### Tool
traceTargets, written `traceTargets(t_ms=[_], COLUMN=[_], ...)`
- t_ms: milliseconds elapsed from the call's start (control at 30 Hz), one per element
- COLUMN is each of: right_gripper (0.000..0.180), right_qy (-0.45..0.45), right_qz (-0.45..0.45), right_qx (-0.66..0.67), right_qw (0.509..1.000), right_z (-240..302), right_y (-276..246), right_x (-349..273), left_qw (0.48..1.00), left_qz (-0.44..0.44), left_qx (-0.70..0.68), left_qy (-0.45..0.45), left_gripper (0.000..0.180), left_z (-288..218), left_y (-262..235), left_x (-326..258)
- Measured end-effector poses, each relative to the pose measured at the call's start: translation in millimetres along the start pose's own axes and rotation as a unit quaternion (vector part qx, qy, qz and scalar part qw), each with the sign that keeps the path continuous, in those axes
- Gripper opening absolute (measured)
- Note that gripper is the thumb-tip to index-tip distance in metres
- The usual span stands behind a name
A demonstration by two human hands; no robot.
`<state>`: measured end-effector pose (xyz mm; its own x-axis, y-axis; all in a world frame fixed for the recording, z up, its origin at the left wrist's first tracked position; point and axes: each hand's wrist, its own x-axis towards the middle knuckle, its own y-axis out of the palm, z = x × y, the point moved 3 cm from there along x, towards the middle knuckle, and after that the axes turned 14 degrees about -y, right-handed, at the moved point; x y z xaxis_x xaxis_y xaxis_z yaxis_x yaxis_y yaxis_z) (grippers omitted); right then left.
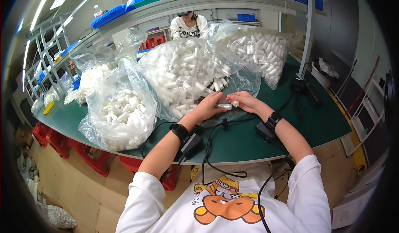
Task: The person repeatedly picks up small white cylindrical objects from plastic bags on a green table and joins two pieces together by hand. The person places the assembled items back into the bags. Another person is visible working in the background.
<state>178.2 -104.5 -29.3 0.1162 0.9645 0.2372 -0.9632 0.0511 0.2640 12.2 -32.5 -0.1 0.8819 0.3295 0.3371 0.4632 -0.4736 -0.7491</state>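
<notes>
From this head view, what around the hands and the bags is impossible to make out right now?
- Small white tube between left hand and right hand: the fingers cover most of it, so its ends and the grip cannot be told.
- White cap at the right fingertips: too small to tell whether it is joined to the tube.
- Clear bags: crinkled plastic blurs the single pieces.
- Green table: its left end is bent by the fisheye rim.

The person wears a white long-sleeved top, sleeves [143, 191] pushed up the forearms, with an orange cartoon bear print [226, 204] at lower centre. Each wrist carries a black band: one [180, 131] left of centre, one [274, 119] right of centre. Black cables [210, 158] run down over the shirt.
</notes>
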Motion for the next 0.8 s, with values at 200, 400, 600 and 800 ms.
traceTargets(t_ms=[200, 400, 600, 800], right_gripper=[0.024, 0.035, 0.036, 0.031], right_qy=[-0.001, -0.015, -0.013, 0.017], right_qz=[0.018, -0.048, -0.079, -0.097], right_qx=[0.0, 0.084, 0.137, 0.098], right_qw=[1.0, 0.995, 0.987, 0.99], right_z=[1, -6, 6, 12], right_y=[4, 5, 4, 10], right_x=[1, 8, 7, 0], left_qw=[0.996, 0.999, 0.991, 0.982], left_qz=[-0.014, -0.02, 0.042, 0.083], left_qx=[0.08, 0.041, 0.012, 0.015], left_qy=[0.018, -0.01, -0.124, -0.17], left_gripper=[0.028, 0.03, 0.037, 0.032], left_z=[-3, -16, -12, -8], left_y=[-6, -16, -16, -11], left_x=[-6, -7, 0, -2])
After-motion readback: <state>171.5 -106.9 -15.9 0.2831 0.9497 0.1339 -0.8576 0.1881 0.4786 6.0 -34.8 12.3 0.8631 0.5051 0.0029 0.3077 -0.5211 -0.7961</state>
